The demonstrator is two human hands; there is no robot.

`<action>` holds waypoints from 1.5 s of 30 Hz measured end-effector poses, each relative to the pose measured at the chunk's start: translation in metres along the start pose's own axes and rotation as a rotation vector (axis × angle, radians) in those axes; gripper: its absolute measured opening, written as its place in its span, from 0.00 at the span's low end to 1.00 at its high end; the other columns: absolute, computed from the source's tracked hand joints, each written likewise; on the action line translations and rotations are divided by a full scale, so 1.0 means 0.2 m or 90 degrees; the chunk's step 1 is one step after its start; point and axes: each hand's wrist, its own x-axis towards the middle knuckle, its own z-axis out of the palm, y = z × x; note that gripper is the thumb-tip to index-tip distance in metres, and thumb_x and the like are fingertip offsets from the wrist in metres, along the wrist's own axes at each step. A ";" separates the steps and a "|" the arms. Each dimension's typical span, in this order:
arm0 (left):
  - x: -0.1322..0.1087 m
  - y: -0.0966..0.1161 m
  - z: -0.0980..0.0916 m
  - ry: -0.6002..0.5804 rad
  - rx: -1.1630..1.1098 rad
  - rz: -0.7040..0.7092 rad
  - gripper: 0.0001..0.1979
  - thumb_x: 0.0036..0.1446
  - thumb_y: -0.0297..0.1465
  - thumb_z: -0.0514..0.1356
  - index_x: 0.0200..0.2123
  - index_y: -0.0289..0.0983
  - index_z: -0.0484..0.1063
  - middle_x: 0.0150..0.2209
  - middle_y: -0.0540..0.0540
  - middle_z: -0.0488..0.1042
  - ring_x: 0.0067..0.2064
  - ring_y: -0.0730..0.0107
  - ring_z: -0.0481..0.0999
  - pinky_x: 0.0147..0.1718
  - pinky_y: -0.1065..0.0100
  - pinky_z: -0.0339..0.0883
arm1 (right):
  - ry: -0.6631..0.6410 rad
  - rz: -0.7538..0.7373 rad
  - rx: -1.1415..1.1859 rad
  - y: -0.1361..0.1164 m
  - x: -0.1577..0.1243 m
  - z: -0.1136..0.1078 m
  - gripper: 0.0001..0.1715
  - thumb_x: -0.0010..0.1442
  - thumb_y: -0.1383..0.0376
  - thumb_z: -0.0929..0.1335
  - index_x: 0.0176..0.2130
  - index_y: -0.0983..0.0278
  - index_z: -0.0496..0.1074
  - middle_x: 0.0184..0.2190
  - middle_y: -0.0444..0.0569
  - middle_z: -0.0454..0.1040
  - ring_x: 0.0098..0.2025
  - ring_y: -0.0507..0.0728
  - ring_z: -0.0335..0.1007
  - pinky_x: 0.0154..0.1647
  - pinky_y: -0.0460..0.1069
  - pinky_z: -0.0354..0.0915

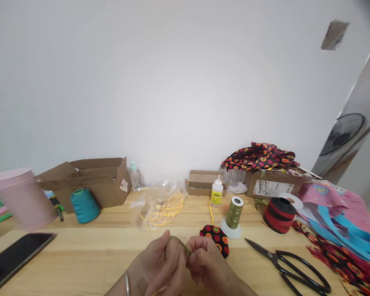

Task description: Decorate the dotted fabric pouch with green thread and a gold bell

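My left hand (165, 265), with a bangle at its wrist, is closed on a bundle of olive-green thread (184, 246). Fingertips of my right hand (208, 263) pinch the same thread, close against the left fingers. Much of the bundle is hidden inside the hands. Just behind the right hand lies a black pouch-like piece with red floral print (215, 238), a yellow cord (211, 211) running from its top. A spool of olive-green thread (234, 213) stands upright beyond it. To the right, black-handled scissors (277, 259) lie on the wooden table.
At the back are a glue bottle (216, 192), a small cardboard box (200, 187) and yellow cord in plastic (165, 211). Leftward stand a teal thread cone (84, 206), an open box (92, 189), a pink canister (23, 199) and a phone (17, 259). Red-black ribbon (279, 216) and fabric scraps (348, 259) lie right.
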 end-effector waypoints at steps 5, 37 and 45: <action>-0.03 0.15 0.08 -0.058 0.024 -0.042 0.44 0.43 0.59 0.29 0.01 0.35 0.63 0.03 0.42 0.58 0.09 0.76 0.58 0.10 0.71 0.53 | -0.044 -0.053 0.011 0.05 0.02 -0.03 0.06 0.31 0.74 0.59 0.16 0.66 0.61 0.09 0.35 0.57 0.10 0.43 0.48 0.10 0.39 0.42; 0.00 0.17 0.11 0.053 -0.140 -0.129 0.40 0.43 0.58 0.27 -0.01 0.37 0.53 0.00 0.50 0.48 0.01 0.80 0.47 -0.01 0.75 0.39 | -0.093 -0.114 -0.059 0.02 0.01 -0.01 0.09 0.37 0.72 0.67 0.20 0.65 0.60 0.12 0.33 0.56 0.12 0.42 0.44 0.12 0.39 0.40; -0.01 0.17 0.14 0.103 -0.121 -0.107 0.37 0.47 0.56 0.34 0.01 0.36 0.52 0.02 0.51 0.50 0.04 0.83 0.47 0.02 0.76 0.36 | 0.024 -0.196 -0.262 0.03 0.05 -0.07 0.09 0.42 0.64 0.70 0.23 0.67 0.67 0.19 0.41 0.64 0.22 0.47 0.57 0.22 0.42 0.53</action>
